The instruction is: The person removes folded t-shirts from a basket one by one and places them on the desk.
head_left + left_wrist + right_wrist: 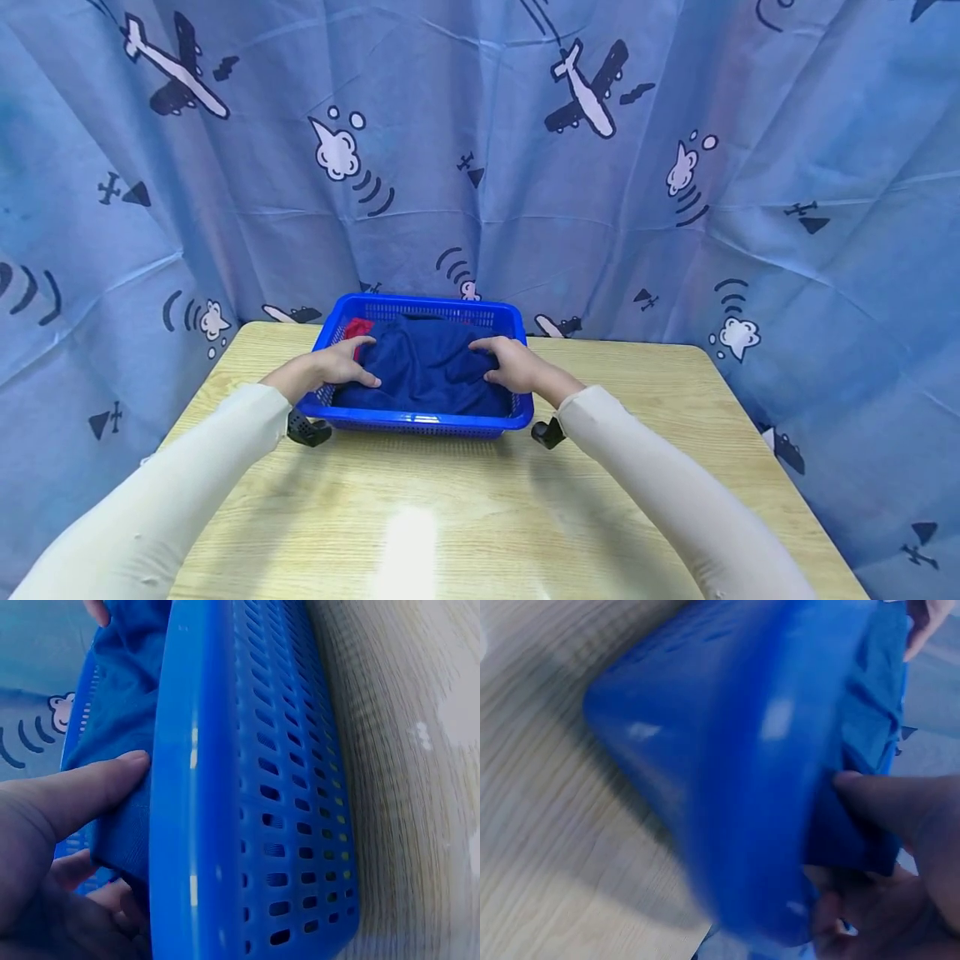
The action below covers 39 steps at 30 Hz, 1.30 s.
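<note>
A dark blue cloth [431,367], soft and creased, lies in a blue plastic basket [420,419] with slotted walls. At the basket's left end my left hand [339,364] grips the cloth's side, thumb on top; in the left wrist view its fingers [75,871] curl in below the cloth edge. My right hand [517,365] holds the opposite side, its thumb [851,780] pressing the top and its other fingers lower down, partly hidden. A bit of red cloth [361,326] shows at the basket's back left corner.
The basket stands on a light wood table [480,500], towards its far edge. Behind hangs a blue curtain [465,150] printed with planes and clouds. A black wrist mount [307,430] sits below the left hand, another black mount [548,432] below the right.
</note>
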Available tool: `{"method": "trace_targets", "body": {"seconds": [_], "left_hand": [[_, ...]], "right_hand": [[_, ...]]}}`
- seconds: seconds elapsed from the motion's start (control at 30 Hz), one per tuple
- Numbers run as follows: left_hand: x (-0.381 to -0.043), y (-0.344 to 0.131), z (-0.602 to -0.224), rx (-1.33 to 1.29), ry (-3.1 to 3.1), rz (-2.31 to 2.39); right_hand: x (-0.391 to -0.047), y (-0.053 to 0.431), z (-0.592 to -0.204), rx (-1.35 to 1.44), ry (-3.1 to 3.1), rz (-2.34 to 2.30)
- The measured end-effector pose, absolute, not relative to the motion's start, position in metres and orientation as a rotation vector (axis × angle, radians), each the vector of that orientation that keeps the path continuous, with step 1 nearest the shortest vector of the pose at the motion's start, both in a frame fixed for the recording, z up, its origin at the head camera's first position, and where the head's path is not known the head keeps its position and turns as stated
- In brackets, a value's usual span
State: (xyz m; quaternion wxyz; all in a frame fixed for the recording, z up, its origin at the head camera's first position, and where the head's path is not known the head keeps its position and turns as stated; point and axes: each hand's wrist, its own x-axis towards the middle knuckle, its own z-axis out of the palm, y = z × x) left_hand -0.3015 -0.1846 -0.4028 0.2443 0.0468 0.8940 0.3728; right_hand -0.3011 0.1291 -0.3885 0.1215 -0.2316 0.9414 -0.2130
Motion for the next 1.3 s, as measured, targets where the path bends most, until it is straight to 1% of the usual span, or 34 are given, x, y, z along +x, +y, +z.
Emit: {"method": "trace_targets", "body": {"seconds": [0.1, 0.27, 0.5, 0.67, 0.93, 1.3], "left_hand": [[-0.302, -0.183, -0.402, 0.138, 2.421, 1.002], [-0.301, -0.184, -0.4, 0.193, 2.386, 1.003], [-0.298, -0.184, -0.402, 0.205, 2.321, 1.05], [-0.297, -0.185, -0.405, 0.21, 2.302, 1.098], [-0.295, -0.187, -0.409, 0.223, 2.197, 1.199], [-0.295, -0.195, -0.404, 0.229, 2.144, 1.323]], "right_hand": [[-0.3, 0.128, -0.383, -0.647, 2.66, -0.666], [-0.3, 0.126, -0.377, -0.465, 2.474, -0.802], [-0.301, 0.125, -0.38, -0.19, 2.41, -0.992], [-0.304, 0.121, -0.384, -0.064, 2.385, -1.101], [-0.307, 0.126, -0.392, -0.008, 2.299, -1.137], [-0.308, 0.129, -0.389, -0.115, 2.264, -1.369]]}}
